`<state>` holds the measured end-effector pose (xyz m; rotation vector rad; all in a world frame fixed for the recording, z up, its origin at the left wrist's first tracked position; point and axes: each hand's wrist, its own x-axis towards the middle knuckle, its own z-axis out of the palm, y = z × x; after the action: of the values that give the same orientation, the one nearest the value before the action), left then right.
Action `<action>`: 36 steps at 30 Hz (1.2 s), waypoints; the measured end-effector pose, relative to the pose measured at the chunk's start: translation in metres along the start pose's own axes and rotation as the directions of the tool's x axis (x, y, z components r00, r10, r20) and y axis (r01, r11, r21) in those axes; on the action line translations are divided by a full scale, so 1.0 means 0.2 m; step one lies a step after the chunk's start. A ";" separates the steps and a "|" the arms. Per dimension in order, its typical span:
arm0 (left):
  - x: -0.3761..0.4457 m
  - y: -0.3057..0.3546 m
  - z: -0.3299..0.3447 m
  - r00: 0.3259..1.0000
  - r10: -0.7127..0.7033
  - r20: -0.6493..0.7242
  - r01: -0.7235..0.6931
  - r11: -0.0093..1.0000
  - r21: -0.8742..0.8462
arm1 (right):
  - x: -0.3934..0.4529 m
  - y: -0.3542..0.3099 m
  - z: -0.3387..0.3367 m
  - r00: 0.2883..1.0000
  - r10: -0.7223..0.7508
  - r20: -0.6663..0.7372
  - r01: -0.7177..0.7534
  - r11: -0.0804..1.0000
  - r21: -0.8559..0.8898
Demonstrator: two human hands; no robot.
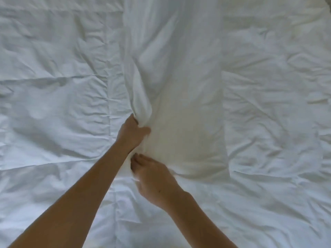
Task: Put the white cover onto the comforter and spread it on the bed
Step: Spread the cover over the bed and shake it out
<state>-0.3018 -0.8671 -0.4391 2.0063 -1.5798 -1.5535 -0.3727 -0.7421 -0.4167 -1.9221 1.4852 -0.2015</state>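
A folded white cover [179, 77] lies as a long strip down the middle of the white quilted comforter [53, 86], which fills the whole view. My left hand [132, 133] grips a bunched fold at the strip's near left edge and lifts it a little. Just below, my right hand [154, 178] has its fingers curled into the fabric at the strip's near corner; the fingertips are partly hidden in the cloth. Both forearms reach in from the bottom of the view.
Wrinkled comforter spreads to the left, right and near side of the strip. A dark sliver [328, 0] shows at the top right corner, past the bedding's edge.
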 end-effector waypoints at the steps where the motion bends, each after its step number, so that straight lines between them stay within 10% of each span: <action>1: 0.00 -0.11 -0.06 0.999 -0.020 -0.028 0.020 1.000 -0.015 | 0.04 -0.05 0.05 0.993 0.007 0.119 -0.012 0.999 0.045; 6: 0.04 -0.52 -0.30 0.981 -0.024 -0.192 0.031 0.999 0.033 | 0.21 -0.11 0.05 0.962 0.259 -0.091 -0.216 0.919 0.329; 10: 0.09 -0.70 -0.74 0.912 0.189 -0.365 -0.088 0.957 0.276 | 0.34 -0.04 -0.01 0.733 0.559 -0.389 -0.302 0.778 0.550; 13: 0.13 -0.91 -1.16 0.851 0.053 -0.523 0.055 0.981 0.188 | 0.39 -0.01 0.08 0.660 0.642 -0.391 -0.390 0.737 0.552; 21: 0.14 -1.03 -1.11 0.908 -0.281 -0.310 0.292 0.956 -0.012 | 0.47 0.02 0.42 0.780 0.495 -0.382 -0.499 0.861 0.098; 27: 0.30 -0.87 -1.21 0.979 -0.180 -0.094 0.120 0.888 -0.444 | 0.60 0.22 0.37 0.763 0.351 -0.543 -0.476 0.873 -0.104; 36: 0.77 -0.37 -1.21 0.991 -0.132 -0.019 0.090 0.765 -0.638 | 1.13 0.30 0.19 0.898 0.277 -0.342 -0.361 0.908 -0.212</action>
<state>-0.0829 -1.0635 -0.4724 1.7397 -0.7442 -1.7349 -0.3257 -0.9371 -0.5439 -1.8736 2.1123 -0.1543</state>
